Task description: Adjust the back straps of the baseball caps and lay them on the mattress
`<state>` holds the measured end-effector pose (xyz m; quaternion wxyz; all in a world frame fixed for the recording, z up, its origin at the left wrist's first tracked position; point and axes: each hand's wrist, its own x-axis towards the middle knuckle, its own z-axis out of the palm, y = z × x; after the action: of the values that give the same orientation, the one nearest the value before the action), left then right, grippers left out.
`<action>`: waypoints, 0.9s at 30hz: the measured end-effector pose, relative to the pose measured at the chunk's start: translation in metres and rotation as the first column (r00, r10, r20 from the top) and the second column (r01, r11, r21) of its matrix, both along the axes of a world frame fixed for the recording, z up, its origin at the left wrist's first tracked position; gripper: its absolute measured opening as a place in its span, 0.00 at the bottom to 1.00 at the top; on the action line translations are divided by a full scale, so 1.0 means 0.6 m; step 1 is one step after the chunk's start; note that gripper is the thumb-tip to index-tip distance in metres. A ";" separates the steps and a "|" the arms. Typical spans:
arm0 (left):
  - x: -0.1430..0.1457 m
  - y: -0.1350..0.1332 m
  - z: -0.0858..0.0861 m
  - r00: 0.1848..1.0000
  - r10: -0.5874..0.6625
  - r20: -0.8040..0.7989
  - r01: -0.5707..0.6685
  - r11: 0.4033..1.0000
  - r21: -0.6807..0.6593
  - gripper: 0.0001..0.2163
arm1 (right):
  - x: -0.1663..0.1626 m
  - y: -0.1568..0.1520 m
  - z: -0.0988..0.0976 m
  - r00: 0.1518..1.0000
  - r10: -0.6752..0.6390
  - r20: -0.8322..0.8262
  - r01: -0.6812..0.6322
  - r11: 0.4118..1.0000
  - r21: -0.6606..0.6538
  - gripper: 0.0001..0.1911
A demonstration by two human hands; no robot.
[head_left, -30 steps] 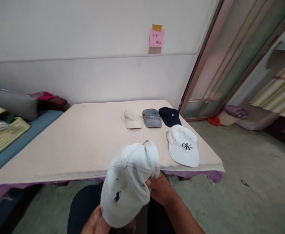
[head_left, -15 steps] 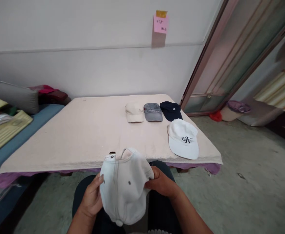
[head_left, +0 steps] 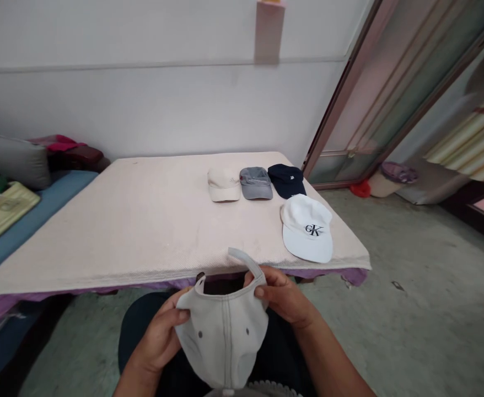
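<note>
While both hands grip it, the white baseball cap (head_left: 223,336) sits just short of the table's near edge, over the person's dark-clothed lap, with its back opening turned toward the table (head_left: 143,220). The left hand (head_left: 159,336) is closed on the cap's left rear rim, thumb pressed flat on the outer cloth and the other fingers curled out of sight beneath. The right hand (head_left: 285,298) is closed on the right rear rim, thumb on the seam and fingers bent behind it, right where the adjuster strap (head_left: 246,262) arcs up loose in front of the table's edge. Two eyelets and a centre seam show on the held cap; no logo shows on this side. A purple underlay (head_left: 328,273) peeks out along the table's near edge, under its cream cloth. Most of the table top, from its left edge to past its middle, lies bare. At the table's near right corner rests a white CK cap (head_left: 307,229), its brim close to the edge, with the letters "CK" in dark stitching. Toward the table's far right stand three caps in a row, nearly touching: a beige cap (head_left: 222,184), a grey cap (head_left: 256,183) and a navy cap (head_left: 286,181), whose small white mark is too small to read. On the wall behind the table hangs a pink note (head_left: 269,30), cut off at the top, with no legible writing. Left of the table runs a blue mattress (head_left: 39,204); right of the table lies open concrete floor (head_left: 411,309).
</note>
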<state>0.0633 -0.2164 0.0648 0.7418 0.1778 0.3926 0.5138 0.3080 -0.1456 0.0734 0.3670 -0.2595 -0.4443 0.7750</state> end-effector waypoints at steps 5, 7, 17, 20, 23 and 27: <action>0.016 0.009 -0.003 0.977 0.048 0.209 -0.037 0.998 -0.057 0.13 | -0.021 0.004 -0.026 0.946 -0.246 -0.209 0.225 0.967 -0.118 0.08; 0.022 0.019 -0.003 0.979 0.129 0.160 -0.122 0.991 -0.054 0.08 | -0.020 0.004 -0.031 0.926 -0.287 -0.246 0.265 0.957 -0.119 0.07; 0.018 0.006 0.007 0.784 0.158 -0.600 -0.007 0.969 0.245 0.14 | 0.014 -0.001 -0.015 0.999 -0.011 0.051 0.005 0.992 0.123 0.14; 0.027 0.001 0.006 0.676 0.156 -0.720 0.063 0.962 0.268 0.09 | 0.006 -0.003 -0.010 0.989 0.050 0.142 -0.076 0.979 0.188 0.08; 0.038 0.001 0.004 0.658 0.125 -0.743 0.135 0.950 0.280 0.06 | -0.009 -0.006 -0.011 0.993 0.068 0.099 -0.086 0.978 0.188 0.06; 0.047 0.004 0.008 0.674 0.063 -0.736 0.230 0.929 0.290 0.04 | -0.026 -0.009 -0.011 0.990 -0.032 0.140 0.003 0.979 0.204 0.08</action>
<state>0.0917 -0.2140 0.0699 0.4987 0.5194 0.5474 0.4264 0.2922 -0.1510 0.0668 0.3657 -0.2795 -0.5438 0.7017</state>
